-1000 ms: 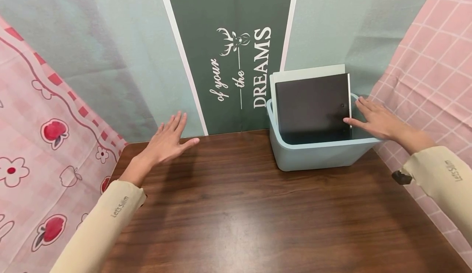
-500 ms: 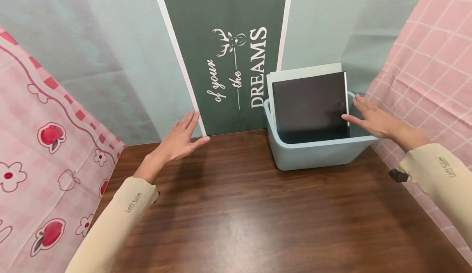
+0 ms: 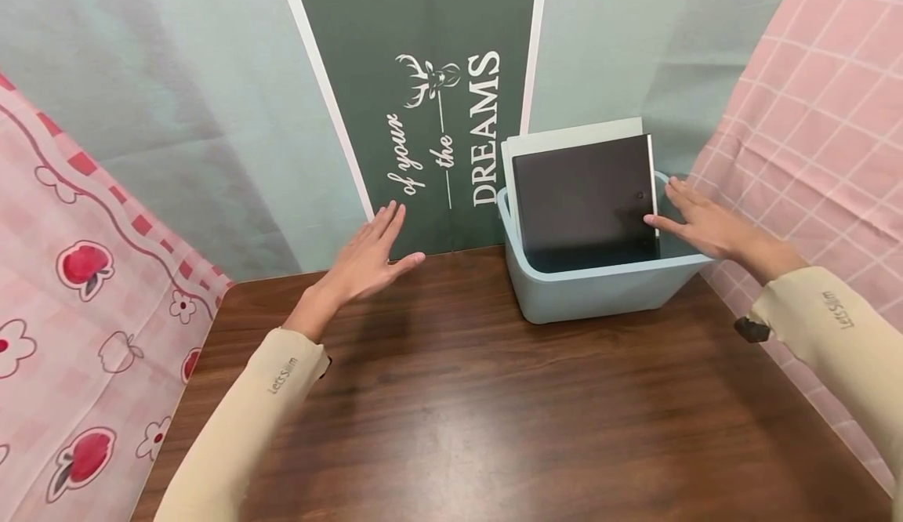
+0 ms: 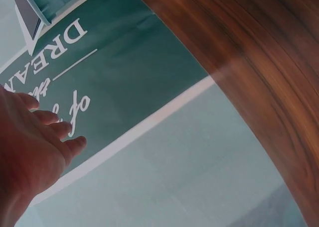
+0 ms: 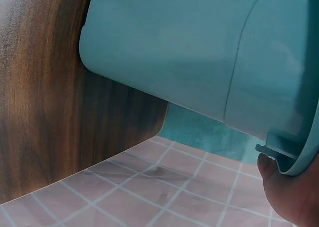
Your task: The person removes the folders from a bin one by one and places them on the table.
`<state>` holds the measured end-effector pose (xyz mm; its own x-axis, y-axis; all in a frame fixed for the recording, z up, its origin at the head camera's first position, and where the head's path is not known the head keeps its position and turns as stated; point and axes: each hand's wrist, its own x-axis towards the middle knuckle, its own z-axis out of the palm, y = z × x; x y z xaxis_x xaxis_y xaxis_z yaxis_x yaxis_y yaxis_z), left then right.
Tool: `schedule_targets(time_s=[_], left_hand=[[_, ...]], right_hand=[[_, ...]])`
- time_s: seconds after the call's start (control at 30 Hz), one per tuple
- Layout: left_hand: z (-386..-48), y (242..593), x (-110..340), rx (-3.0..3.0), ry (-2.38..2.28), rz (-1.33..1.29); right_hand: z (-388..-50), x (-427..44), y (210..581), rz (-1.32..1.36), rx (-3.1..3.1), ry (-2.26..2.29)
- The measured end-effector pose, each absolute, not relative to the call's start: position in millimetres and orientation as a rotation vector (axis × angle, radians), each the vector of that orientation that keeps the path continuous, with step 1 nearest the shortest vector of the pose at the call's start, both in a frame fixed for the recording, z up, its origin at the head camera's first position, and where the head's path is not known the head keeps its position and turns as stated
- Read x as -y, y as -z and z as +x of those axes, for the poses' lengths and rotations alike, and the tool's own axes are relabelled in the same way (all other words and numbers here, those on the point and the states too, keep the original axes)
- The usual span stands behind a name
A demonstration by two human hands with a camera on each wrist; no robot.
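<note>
My left hand [image 3: 361, 262] is over the back edge of the table, fingers straight and thumb spread, holding nothing. In the left wrist view the same hand [image 4: 30, 147] shows its fingers against the dark green cloth. My right hand [image 3: 708, 220] lies at the right end of a light blue plastic bin [image 3: 592, 295], its fingers extended along the rim and its thumb reaching over the inside. The right wrist view shows part of that hand [image 5: 294, 192] touching the bin's rim from outside. A flat black rectangular panel [image 3: 582, 201] with a light edge leans upright in the bin.
Behind the black panel stands a pale greenish-white board [image 3: 574, 136]. The brown wooden table [image 3: 451, 412] extends in front of the bin. A printed cloth [image 3: 437, 5] hangs at the back, with pink cloths [image 3: 818, 106] at the sides.
My left hand has moved right along the back of the table, toward the bin. The right hand keeps its place at the bin's rim. The head view has shifted slightly.
</note>
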<state>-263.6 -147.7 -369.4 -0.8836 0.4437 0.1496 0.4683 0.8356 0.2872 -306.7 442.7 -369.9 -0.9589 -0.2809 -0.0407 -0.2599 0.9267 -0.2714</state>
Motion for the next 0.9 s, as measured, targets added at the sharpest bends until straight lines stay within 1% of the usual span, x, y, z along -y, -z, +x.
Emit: schedule_targets(time_s=[0.9], left_hand=[[-278, 377, 94, 2.893, 0.773, -0.772]], right_hand=[[-305, -439, 369, -0.361, -3.003, 0.431]])
